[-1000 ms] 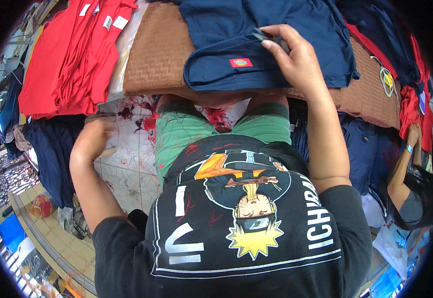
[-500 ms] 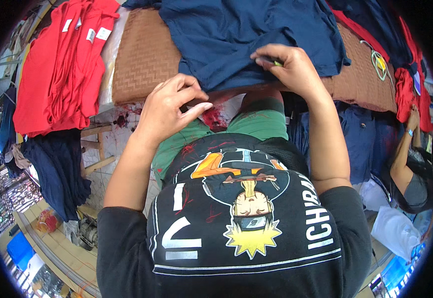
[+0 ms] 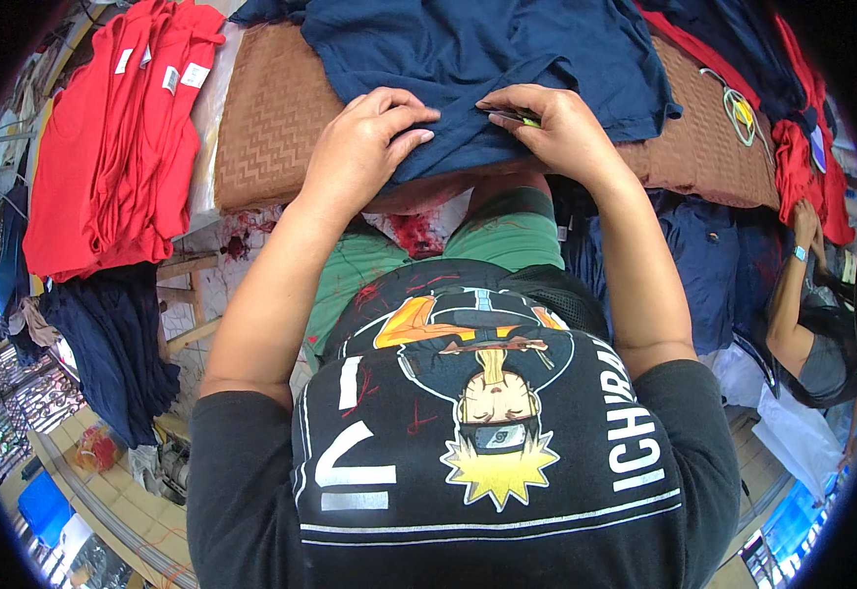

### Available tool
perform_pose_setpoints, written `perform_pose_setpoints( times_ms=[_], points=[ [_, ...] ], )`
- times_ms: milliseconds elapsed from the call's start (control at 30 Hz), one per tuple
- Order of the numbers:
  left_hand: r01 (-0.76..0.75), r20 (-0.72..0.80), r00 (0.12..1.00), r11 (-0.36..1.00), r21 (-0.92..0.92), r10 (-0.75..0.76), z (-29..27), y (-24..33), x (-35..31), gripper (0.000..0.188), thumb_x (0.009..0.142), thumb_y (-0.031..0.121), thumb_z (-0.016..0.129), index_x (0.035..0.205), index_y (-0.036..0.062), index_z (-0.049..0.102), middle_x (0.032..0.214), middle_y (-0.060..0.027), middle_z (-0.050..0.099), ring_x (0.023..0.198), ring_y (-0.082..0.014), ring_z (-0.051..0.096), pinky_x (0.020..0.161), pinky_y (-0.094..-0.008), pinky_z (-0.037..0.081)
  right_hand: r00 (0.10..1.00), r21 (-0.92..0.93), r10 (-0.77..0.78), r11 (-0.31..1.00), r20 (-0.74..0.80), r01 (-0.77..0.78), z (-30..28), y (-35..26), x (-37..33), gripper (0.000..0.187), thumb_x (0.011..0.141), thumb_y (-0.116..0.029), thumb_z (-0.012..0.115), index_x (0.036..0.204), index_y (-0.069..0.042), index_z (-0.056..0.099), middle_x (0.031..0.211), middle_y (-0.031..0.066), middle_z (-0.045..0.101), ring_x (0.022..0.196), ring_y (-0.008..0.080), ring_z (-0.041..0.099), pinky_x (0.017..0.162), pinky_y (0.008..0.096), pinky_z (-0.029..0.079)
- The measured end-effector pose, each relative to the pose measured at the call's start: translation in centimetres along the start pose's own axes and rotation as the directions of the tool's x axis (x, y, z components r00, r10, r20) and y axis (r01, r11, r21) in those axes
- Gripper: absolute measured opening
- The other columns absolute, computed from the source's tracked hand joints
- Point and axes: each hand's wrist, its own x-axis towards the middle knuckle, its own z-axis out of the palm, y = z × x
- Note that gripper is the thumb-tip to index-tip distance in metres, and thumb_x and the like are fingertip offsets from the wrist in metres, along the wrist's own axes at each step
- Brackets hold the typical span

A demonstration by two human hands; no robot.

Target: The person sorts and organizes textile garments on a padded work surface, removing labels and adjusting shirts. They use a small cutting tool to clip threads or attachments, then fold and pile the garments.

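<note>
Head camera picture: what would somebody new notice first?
Probably both hands, left hand and right hand, pressing a navy shirt on the brown pad at top centre. The right hand pinches a small, thin tool. A bright red stack lies at the left.

One head-worn fisheye view, looked steeply down the person's own chest from close above, faced forward toward the brown quilted table (image 3: 271, 128), forearms entered from below, edges bent at the dark round rim.
</note>
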Motion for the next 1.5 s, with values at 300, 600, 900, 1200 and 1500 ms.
perform_pose_setpoints(
  times_ms=[300, 600, 900, 1200, 1500],
  points=[
    [0.085, -0.138, 0.985, 0.99, -0.112, -0.1, 0.3, 0.5, 0.1, 0.015, 0.081, 0.019, 0.069, 0.088, 0.0057, 0.071, 0.089, -0.0072, 0.07, 0.08, -0.024, 0.068, 0.072, -0.033, 0.053, 0.998, 0.002, 0.057, 0.998, 0.01, -0.057, 0.4, 0.3, -0.2, 0.026, 0.08, -0.018, 0.068, 0.102, -0.004, 0.067, 0.092, 0.0156, 0.068, 0.084, 0.0312, 0.066, 0.076, 0.0368, 0.051],
    [0.251, -0.084, 0.959, 0.951, -0.183, -0.27, 0.5, 1.7, 0.7, 0.015, 0.083, 0.015, 0.069, 0.092, 0.0034, 0.072, 0.089, -0.0101, 0.071, 0.081, -0.0166, 0.069, 0.073, -0.0268, 0.052, 0.996, 0.077, -0.073, 0.994, -0.049, 0.076, 0.9, -2.0, -0.1, 0.024, 0.082, -0.023, 0.067, 0.097, -0.004, 0.063, 0.09, 0.0167, 0.064, 0.085, 0.0334, 0.063, 0.074, 0.0388, 0.049],
    [0.058, 0.23, 0.951, 0.613, -0.788, 0.206, -6.0, 1.0, 0.0, 0.035, 0.095, 0.023, 0.054, 0.073, -0.0013, 0.066, 0.089, -0.0146, 0.067, 0.077, -0.0198, 0.064, 0.072, -0.031, 0.051, 0.993, -0.048, -0.091, 0.995, -0.07, 0.088, 1.0, -2.3, 0.6, 0.023, 0.081, -0.023, 0.067, 0.093, -0.004, 0.063, 0.088, 0.0139, 0.065, 0.083, 0.0333, 0.063, 0.071, 0.0399, 0.05],
    [0.213, 0.109, 0.975, 0.947, -0.24, -0.192, -3.4, 1.2, -3.7, 0.021, 0.086, 0.008, 0.065, 0.105, 0.0028, 0.067, 0.098, -0.0062, 0.067, 0.084, -0.0109, 0.063, 0.074, -0.0245, 0.05, 0.999, -0.088, -0.047, 0.995, -0.014, 0.046, 3.7, -2.7, 1.2, 0.023, 0.081, -0.015, 0.069, 0.099, -0.003, 0.065, 0.092, 0.0143, 0.067, 0.083, 0.0281, 0.066, 0.073, 0.0348, 0.05],
    [0.077, -0.199, 0.978, 0.994, 0.071, -0.061, 0.7, 0.3, -4.7, 0.024, 0.074, 0.012, 0.076, 0.096, 0.0063, 0.07, 0.104, -0.0088, 0.066, 0.091, -0.0233, 0.065, 0.078, -0.0327, 0.052, 0.989, -0.149, 0.144, 0.978, -0.044, -0.149, 4.6, -2.3, 1.2, 0.023, 0.082, -0.021, 0.07, 0.097, -0.004, 0.065, 0.086, 0.0148, 0.067, 0.08, 0.0299, 0.066, 0.071, 0.0346, 0.05]
  ],
)
